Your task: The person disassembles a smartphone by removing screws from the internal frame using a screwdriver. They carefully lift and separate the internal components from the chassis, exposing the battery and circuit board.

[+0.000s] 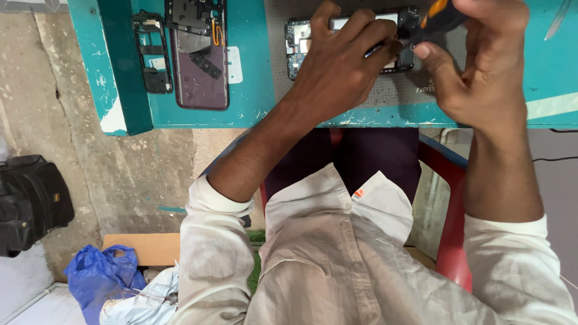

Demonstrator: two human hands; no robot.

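Left hand [337, 66] pins the opened phone [349, 42]; right hand [481, 66] clamps the screwdriver [436, 18]; a slipping tip could gouge the board.

A small white rectangular label [235, 65] with rounded corners lies flat on the teal table [253, 102] in the upper centre-left of the frame, just right of the opened dark purple phone shell [198, 60]. A flat brown cardboard box [144, 248] sits on the floor at the lower left, with a crumpled blue plastic bag [102, 278] touching its lower left edge and a pale grey-white bag [144, 304] just below both. A small orange and white tag [359, 194] is fixed at the shirt collar in the centre of the frame; its print is too small to tell.
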